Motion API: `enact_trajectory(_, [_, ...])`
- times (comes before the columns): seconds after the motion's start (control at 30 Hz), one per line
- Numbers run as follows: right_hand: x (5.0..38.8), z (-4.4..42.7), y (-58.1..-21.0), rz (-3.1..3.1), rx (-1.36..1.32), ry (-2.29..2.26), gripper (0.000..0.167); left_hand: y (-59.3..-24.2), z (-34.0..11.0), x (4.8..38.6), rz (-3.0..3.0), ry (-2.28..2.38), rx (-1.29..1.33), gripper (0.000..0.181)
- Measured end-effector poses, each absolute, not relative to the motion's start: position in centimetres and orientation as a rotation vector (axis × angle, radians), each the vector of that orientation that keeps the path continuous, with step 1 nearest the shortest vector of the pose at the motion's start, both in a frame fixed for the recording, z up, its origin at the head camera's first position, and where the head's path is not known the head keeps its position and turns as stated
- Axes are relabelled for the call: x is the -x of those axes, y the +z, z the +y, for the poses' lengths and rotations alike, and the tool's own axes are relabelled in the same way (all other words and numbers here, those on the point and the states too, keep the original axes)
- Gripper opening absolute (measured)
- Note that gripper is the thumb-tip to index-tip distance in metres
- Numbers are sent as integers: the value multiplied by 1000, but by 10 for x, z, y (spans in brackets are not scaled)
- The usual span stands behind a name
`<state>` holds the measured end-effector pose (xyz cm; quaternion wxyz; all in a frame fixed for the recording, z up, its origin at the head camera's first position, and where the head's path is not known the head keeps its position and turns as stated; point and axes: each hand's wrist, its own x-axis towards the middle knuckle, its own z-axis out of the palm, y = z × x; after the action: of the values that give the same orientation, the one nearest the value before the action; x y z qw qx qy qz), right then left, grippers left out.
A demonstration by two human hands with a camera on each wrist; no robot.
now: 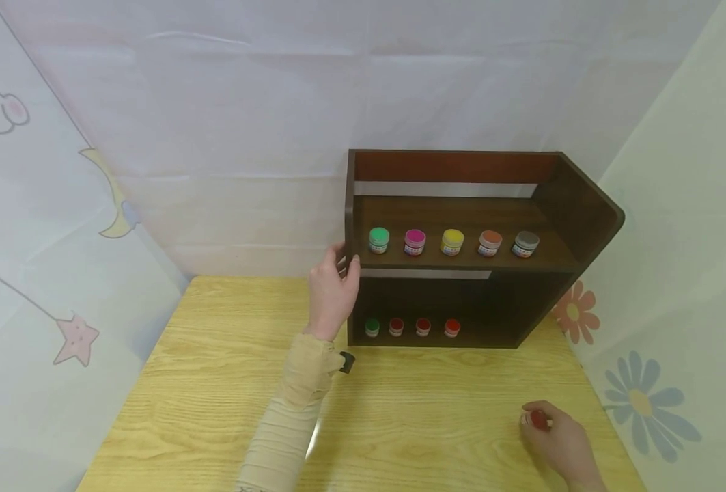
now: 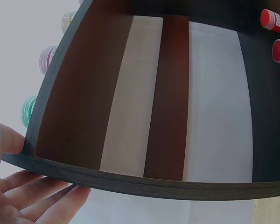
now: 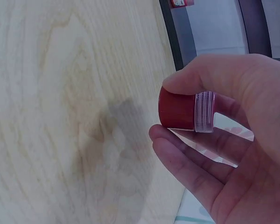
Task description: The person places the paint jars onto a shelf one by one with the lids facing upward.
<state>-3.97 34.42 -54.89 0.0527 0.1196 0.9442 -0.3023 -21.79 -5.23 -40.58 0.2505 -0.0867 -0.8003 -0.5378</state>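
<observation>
At the lower right of the head view, my right hand (image 1: 562, 444) holds a small red paint jar (image 3: 178, 109) over the table. Thumb and fingers pinch the jar, which lies on its side with its clear ridged lid towards the palm. My left hand (image 1: 333, 290) grips the left side panel of a dark brown two-tier shelf (image 1: 470, 268). In the left wrist view, its thumb (image 2: 11, 140) is at the shelf board's front edge and its fingers (image 2: 42, 191) lie along the panel's outer face.
Several paint jars, including a yellow jar (image 1: 452, 242), line the upper tier. Along the lower tier stand a green jar (image 1: 371, 328) and several red ones, such as a bright red jar (image 1: 452, 329). Printed cloth walls (image 1: 246, 137) surround the wooden table (image 1: 227, 342).
</observation>
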Motion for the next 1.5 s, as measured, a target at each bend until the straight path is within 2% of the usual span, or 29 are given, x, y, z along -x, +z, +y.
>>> enact_trajectory(0.2, [45,338,-548,2941,-307,-947,25,-405,-52,217,-2178,-1469,236,35])
enact_trajectory(0.93, [62,322,-543,3004,-239,-1054,36,-407,-53,219,-2173,-1459,235,34])
enact_trajectory(1.5, [73,315,-542,3158,-123,-1136,23,-406,-53,219,-2176,-1460,239,34])
